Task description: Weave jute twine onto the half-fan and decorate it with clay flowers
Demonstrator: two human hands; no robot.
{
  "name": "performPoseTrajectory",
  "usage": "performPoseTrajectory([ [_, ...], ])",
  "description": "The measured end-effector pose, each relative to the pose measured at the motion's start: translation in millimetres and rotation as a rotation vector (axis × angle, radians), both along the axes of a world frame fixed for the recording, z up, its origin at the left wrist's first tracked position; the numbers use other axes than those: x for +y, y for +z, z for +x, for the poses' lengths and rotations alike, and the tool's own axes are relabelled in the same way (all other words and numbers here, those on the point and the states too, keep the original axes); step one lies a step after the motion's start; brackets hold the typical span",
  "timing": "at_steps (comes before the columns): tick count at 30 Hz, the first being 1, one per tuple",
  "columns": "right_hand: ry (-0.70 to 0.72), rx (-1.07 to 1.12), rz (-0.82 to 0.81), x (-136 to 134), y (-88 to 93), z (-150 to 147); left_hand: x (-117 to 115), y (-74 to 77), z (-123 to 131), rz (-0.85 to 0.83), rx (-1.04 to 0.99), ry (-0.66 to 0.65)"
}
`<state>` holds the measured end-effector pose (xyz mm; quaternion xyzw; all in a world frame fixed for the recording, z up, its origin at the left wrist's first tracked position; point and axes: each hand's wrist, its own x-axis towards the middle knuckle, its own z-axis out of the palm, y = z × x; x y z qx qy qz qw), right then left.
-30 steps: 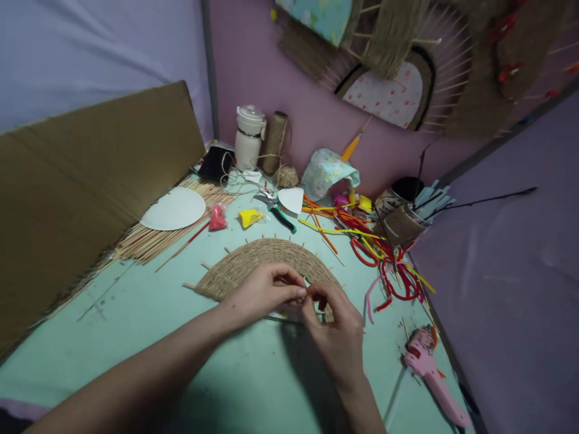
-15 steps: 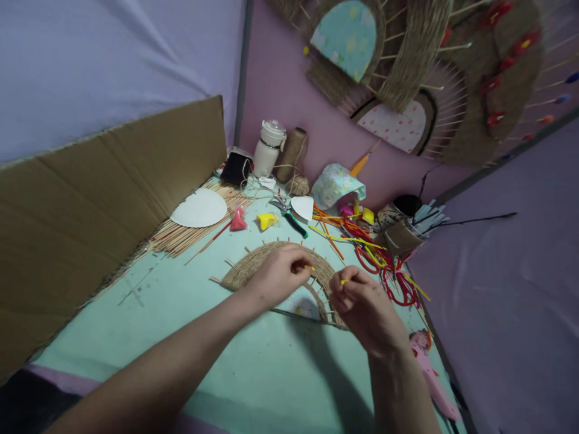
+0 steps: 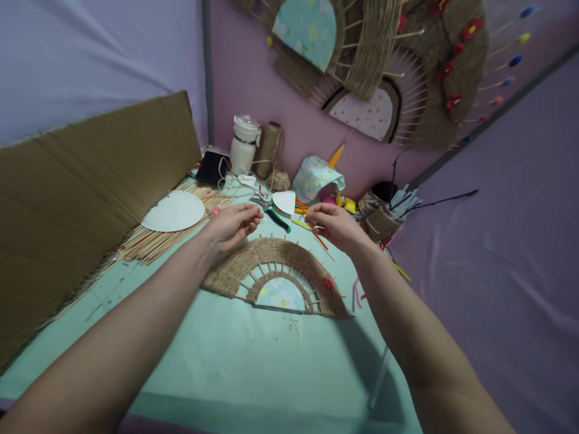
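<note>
Above the upper left part of a woven twine fan [image 3: 294,259], my left hand [image 3: 235,226] is held with thumb and fingertips pressed together; what it pinches, if anything, is too small to name. My right hand [image 3: 332,224] is in a similar pinch beyond the fan's upper right edge, its contents also unclear. The fan lies on the pale green table with a floral half-circle [image 3: 281,293] at its centre and a small red flower [image 3: 328,283] on its right side. Green-handled pliers [image 3: 277,219] lie between the hands.
A cardboard sheet [image 3: 99,193] stands at left beside thin sticks [image 3: 154,244] and a white oval [image 3: 173,211]. Behind are a white bottle [image 3: 243,147], a twine spool [image 3: 270,149] and a floral cloth [image 3: 316,176]. A container of glue sticks [image 3: 382,220] stands at right.
Both hands have moved up and away from over the fan, uncovering its centre and the red flower. The yellow bits at the fingertips no longer show. The view has shifted right.
</note>
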<state>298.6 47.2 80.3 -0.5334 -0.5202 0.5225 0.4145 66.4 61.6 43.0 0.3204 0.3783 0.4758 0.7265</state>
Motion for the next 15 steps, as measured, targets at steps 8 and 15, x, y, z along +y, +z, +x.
performPoseTrajectory([
  [8, 0.062, -0.096, -0.058, 44.3, -42.7, -31.7, 30.2, -10.4, -1.5, 0.128, 0.467, 0.146],
  [15, 0.096, -0.101, -0.058, 59.6, -55.5, -45.0, 43.9, -19.4, 16.4, 0.547, 1.700, -0.072],
])
